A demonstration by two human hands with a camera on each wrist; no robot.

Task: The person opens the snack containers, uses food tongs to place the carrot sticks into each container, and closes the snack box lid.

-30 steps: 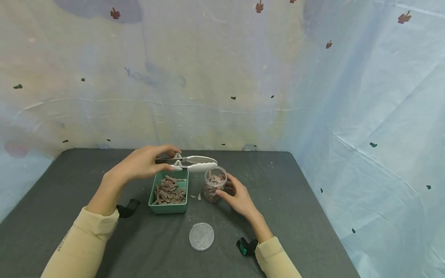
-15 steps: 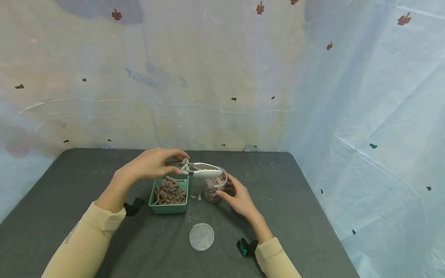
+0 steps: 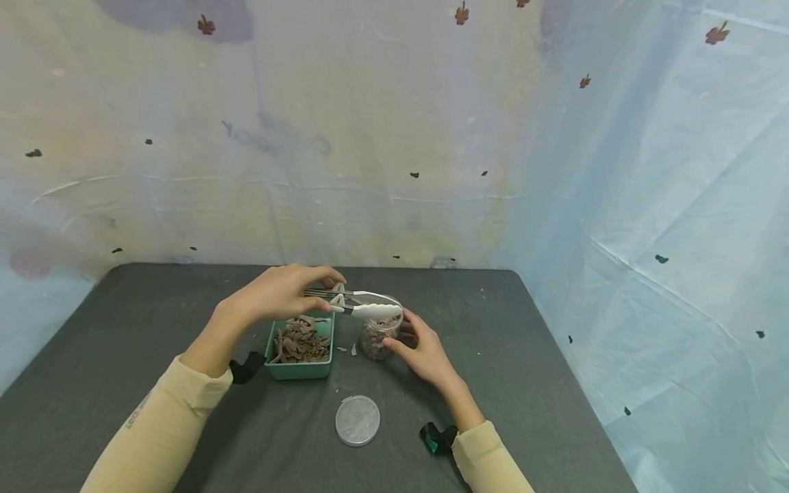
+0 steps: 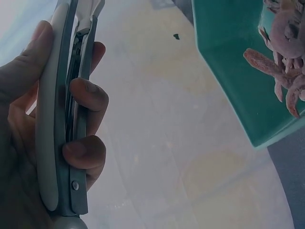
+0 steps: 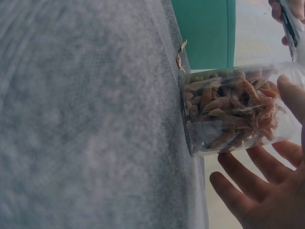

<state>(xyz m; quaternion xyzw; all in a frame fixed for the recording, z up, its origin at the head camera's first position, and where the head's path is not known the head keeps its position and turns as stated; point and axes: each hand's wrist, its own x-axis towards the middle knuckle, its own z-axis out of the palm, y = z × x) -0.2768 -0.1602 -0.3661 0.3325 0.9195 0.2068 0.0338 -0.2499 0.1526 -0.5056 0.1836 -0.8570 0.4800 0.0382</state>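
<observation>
My left hand grips a pair of tongs with pale, scalloped tips, its thumb on one arm and fingers curled round the other. The tips lie over the mouth of a clear jar, overlapping its rim in the head view. Brownish, shrivelled dried strips fill most of the upright jar. My right hand holds the jar from the right, thumb on the near side and fingers behind. Left of it stands a green tray with more brown pieces, below my left hand.
A round clear lid lies flat on the dark table, nearer me than the jar. Small pale scraps lie between tray and jar. A patterned sheet hangs behind the table and along its right side.
My left hand has moved right and slightly toward me, bringing the tongs' tips from the jar's left edge to over its mouth. My right hand and the jar have stayed put.
</observation>
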